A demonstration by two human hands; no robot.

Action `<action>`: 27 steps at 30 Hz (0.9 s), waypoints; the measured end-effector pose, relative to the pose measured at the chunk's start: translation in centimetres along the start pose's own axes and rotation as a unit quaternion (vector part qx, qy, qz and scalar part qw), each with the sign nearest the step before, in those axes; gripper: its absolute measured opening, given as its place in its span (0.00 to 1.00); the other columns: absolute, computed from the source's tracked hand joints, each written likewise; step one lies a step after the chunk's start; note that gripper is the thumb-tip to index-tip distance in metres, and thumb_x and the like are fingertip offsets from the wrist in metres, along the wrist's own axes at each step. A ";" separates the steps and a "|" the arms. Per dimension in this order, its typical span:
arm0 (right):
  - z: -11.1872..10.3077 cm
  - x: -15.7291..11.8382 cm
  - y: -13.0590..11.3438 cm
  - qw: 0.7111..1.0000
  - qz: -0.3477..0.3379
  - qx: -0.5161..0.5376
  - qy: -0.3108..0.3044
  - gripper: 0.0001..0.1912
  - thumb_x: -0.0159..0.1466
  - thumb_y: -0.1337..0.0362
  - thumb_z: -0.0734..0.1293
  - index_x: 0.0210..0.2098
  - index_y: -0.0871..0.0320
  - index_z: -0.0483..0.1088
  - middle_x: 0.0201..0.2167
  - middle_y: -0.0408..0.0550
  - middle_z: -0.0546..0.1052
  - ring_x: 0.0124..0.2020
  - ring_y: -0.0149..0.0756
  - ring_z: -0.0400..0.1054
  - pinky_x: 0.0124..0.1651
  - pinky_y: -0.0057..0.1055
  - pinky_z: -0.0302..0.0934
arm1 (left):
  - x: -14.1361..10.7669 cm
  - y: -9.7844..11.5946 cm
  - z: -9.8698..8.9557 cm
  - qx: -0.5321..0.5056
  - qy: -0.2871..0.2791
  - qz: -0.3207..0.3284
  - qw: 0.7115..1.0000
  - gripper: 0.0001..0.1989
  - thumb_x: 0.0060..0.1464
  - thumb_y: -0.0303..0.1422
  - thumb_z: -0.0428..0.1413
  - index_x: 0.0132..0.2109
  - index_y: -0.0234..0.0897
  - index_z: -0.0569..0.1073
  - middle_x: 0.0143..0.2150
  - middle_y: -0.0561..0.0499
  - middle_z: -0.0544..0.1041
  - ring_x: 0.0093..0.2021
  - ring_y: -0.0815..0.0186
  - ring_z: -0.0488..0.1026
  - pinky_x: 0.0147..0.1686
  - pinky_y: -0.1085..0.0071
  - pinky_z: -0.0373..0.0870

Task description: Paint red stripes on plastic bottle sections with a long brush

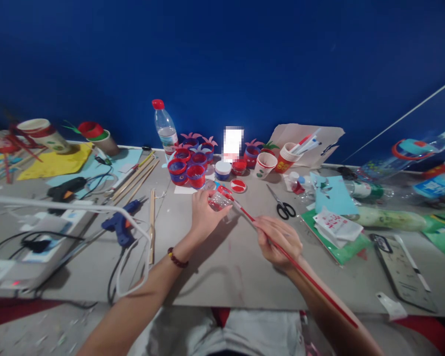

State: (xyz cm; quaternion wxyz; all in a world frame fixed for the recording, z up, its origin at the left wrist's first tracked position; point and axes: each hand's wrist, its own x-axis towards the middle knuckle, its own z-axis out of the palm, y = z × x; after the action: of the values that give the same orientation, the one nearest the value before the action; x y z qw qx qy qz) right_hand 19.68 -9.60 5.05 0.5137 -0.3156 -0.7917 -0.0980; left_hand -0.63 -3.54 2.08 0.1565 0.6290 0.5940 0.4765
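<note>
My left hand (206, 213) is closed around a clear plastic piece (220, 200), which looks like a cut bottle bottom, with red at its far edge. In my right hand (279, 241) is a long red-handled paintbrush (311, 281), its tip reaching to the clear piece. Just beyond my hands stand several small red and blue painted cups (196, 176), some with paper leaves. Beside them are a white-lidded paint jar (223, 169), an open red paint jar (239, 167) and a red-smeared lid (239, 186).
Scissors (284, 207) lie to the right, near a green packet (330, 237) and a phone (402, 272). On the left are a blue glue gun (121, 222), wooden sticks (152, 227), a power strip (55, 247) and a white cable (96, 205). A water bottle (165, 129) stands at the back.
</note>
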 end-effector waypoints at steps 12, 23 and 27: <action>0.3 -0.4 0.1 1.000 -0.002 0.006 -0.017 0.20 0.64 0.75 0.64 0.54 0.56 0.72 0.38 0.50 0.84 0.40 0.38 0.80 0.44 0.33 0.76 | -0.3 -0.3 0.2 0.031 -0.006 0.063 0.998 0.23 0.43 0.38 0.69 0.43 0.40 0.68 0.43 0.48 0.71 0.47 0.55 0.67 0.49 0.55 0.68; 0.0 0.3 0.0 1.000 -0.004 0.001 -0.005 0.18 0.61 0.78 0.64 0.49 0.57 0.72 0.33 0.50 0.83 0.36 0.38 0.79 0.41 0.33 0.76 | 0.1 -0.2 -0.1 0.001 -0.011 0.019 1.000 0.21 0.43 0.39 0.69 0.40 0.41 0.68 0.42 0.49 0.72 0.47 0.55 0.68 0.49 0.56 0.68; 0.1 -0.1 0.2 1.000 0.002 0.002 0.004 0.18 0.62 0.76 0.64 0.49 0.56 0.73 0.33 0.48 0.83 0.35 0.38 0.79 0.40 0.34 0.76 | 0.2 -0.3 0.0 0.001 -0.015 0.001 1.000 0.21 0.43 0.39 0.69 0.39 0.40 0.68 0.41 0.49 0.72 0.47 0.55 0.68 0.49 0.55 0.68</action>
State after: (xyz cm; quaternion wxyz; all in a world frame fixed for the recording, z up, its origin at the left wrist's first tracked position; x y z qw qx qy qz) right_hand 19.80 -9.43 4.89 0.5180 -0.3157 -0.7891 -0.0966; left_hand -0.89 -3.28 1.96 0.1650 0.6367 0.5914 0.4666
